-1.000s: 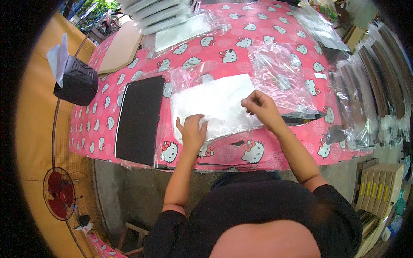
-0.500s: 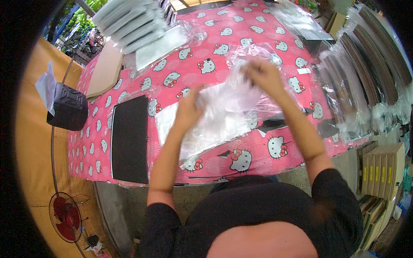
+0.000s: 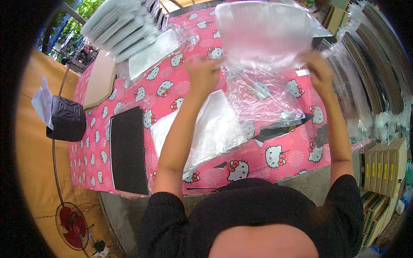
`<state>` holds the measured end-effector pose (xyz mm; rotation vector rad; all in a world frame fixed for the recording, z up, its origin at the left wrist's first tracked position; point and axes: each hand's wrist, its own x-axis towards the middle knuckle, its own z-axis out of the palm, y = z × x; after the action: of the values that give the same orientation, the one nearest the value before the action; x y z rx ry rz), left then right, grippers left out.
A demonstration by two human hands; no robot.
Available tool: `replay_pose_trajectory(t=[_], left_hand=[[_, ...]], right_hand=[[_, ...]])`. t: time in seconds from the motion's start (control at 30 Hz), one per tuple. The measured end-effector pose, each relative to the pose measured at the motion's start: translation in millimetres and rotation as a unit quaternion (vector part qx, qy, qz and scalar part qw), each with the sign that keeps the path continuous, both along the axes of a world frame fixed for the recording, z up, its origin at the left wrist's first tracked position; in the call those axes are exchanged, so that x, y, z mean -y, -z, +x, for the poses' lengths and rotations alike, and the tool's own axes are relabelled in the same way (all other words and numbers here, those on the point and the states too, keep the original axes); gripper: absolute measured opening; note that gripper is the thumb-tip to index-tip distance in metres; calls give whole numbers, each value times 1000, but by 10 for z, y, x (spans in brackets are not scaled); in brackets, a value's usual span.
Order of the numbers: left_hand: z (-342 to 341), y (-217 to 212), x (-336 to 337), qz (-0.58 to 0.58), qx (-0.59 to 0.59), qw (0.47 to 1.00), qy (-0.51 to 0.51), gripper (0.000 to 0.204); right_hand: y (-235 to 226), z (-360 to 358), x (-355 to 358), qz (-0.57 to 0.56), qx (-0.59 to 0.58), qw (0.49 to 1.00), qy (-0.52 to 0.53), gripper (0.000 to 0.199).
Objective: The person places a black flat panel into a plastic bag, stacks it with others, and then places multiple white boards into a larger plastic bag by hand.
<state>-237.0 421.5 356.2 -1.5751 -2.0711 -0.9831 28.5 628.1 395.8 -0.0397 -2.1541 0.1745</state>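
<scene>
A clear plastic bag (image 3: 264, 32), smeared by motion, is spread in the air over the far part of the table. My left hand (image 3: 203, 76) is closed on its near left corner. At the near right corner, my right hand (image 3: 319, 71) pinches the bag, its fingers partly blurred. Below lies a crumpled clear plastic sheet (image 3: 269, 96) on the pink tablecloth (image 3: 297, 159). Nearer to me, partly behind my left forearm, rests a stack of flat clear bags (image 3: 219, 129). To its left is a black rectangular board (image 3: 127, 150).
Bundles of wrapped flat goods (image 3: 120, 30) rise at the far left, beside a tan board (image 3: 100, 81). Dark boards in plastic (image 3: 365, 69) line the right side. A black box (image 3: 68, 118) and a red fan (image 3: 72, 225) stand left of the table. Cartons (image 3: 385, 165) sit lower right.
Both hands have moved away from me and farther apart. The bunched plastic between them is now a bag spread out in the air, and the stack below shows more.
</scene>
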Motion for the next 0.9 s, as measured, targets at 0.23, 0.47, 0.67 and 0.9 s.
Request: replay_pose_trajectory(t=[0.23, 0.47, 0.67, 0.9], left_hand=[[249, 950, 273, -349, 64, 933, -64, 23], [147, 844, 1532, -260, 256, 925, -103, 60], [-901, 810, 2164, 32, 297, 922, -248, 31], [-2515, 715, 1110, 9, 167, 965, -203, 28]], right_hand=[[980, 230, 143, -258, 419, 867, 74, 17], [1082, 414, 226, -267, 400, 877, 5, 37], [530, -141, 839, -170, 266, 947, 63, 46], [980, -244, 2181, -195, 274, 917, -215, 17]])
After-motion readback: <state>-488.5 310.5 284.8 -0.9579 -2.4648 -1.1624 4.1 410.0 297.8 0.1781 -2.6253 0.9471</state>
